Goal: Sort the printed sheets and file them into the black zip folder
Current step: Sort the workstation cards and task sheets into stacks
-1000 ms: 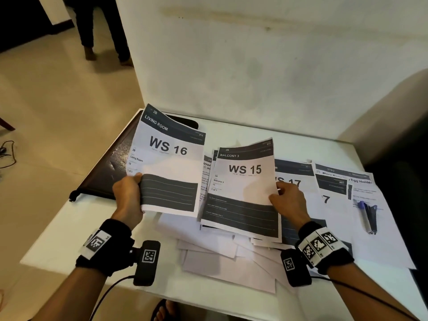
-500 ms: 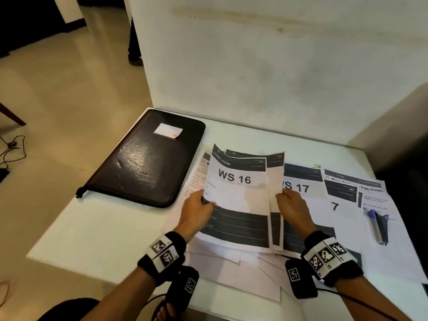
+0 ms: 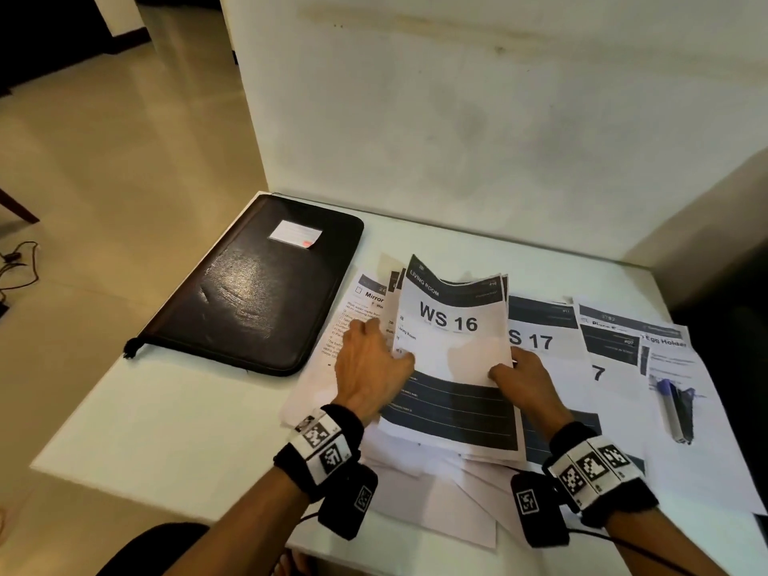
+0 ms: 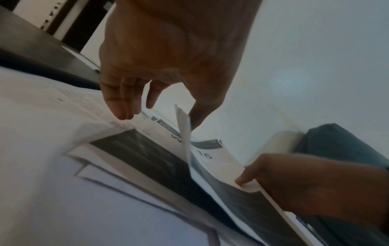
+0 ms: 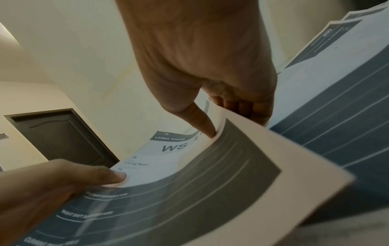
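Partly hidden under the top sheet, the papers behind it showed only their edges, and the sheet to its right read just "S 17". The right hand pinched the top sheet's right edge, thumb on its face, fingers curled behind. The left hand had its thumb on the sheet's left edge, its fingers loosely spread just above a page headed "Mirror". The top sheet read "LIVING ROOM" and "WS 16". The black zip folder lay closed on the table, left of the papers; its label was too small to read.
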